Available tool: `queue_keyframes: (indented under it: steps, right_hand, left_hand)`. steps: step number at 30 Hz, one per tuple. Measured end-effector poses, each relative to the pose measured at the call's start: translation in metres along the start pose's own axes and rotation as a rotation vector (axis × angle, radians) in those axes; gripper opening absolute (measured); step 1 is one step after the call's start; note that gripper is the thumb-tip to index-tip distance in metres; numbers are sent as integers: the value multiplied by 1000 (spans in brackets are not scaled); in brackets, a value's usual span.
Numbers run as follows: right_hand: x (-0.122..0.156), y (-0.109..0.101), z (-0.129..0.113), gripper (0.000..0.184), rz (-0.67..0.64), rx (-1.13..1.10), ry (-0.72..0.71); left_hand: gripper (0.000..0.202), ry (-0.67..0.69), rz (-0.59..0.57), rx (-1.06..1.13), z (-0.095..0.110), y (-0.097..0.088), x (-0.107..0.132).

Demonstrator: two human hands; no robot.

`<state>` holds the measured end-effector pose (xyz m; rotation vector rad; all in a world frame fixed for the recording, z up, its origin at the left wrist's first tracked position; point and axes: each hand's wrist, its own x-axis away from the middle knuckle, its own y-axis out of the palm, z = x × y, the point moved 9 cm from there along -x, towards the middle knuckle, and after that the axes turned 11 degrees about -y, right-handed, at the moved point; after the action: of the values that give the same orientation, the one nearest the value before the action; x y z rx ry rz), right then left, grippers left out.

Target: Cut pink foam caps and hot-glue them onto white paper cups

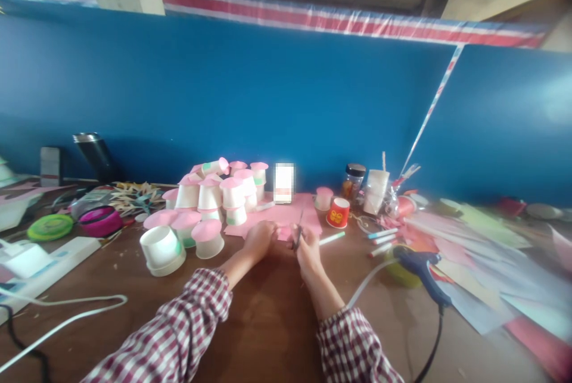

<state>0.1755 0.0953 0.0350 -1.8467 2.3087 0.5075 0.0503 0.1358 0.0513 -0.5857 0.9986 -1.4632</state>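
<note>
at the near edge of the pink paper (273,216) on the counter (268,323), l. hand (260,239) pinches a small pink piece (284,232) & r. hand (308,249) grips prob. scissors (297,239) (blurry), so cutting seems the step, next snip needing the piece held steady.
</note>
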Motion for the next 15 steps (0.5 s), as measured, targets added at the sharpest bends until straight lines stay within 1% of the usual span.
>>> queue_keyframes:
  steps: [3,5,7,9,11,15]
  right_hand:
    - [0,2,0,38,-6,-11,-6]
    - [0,3,1,37,-5,-29,-6]
    - [0,3,2,38,-2,-39,-5]
    - [0,3,5,39,3,-51,5]
    - [-1,3,8,41,0,-59,17]
    - [0,5,12,43,-16,-46,32]
  left_hand:
    - [27,-115,84,175,-22,-10,-1]
    - [25,-176,136,314,-33,-15,-1]
    - [19,-182,175,444,-35,-19,1]
    - [16,-179,192,583,-37,-22,3]
    - [19,-218,186,757,-43,-20,7]
    - [32,-379,138,1211,-63,-5,12]
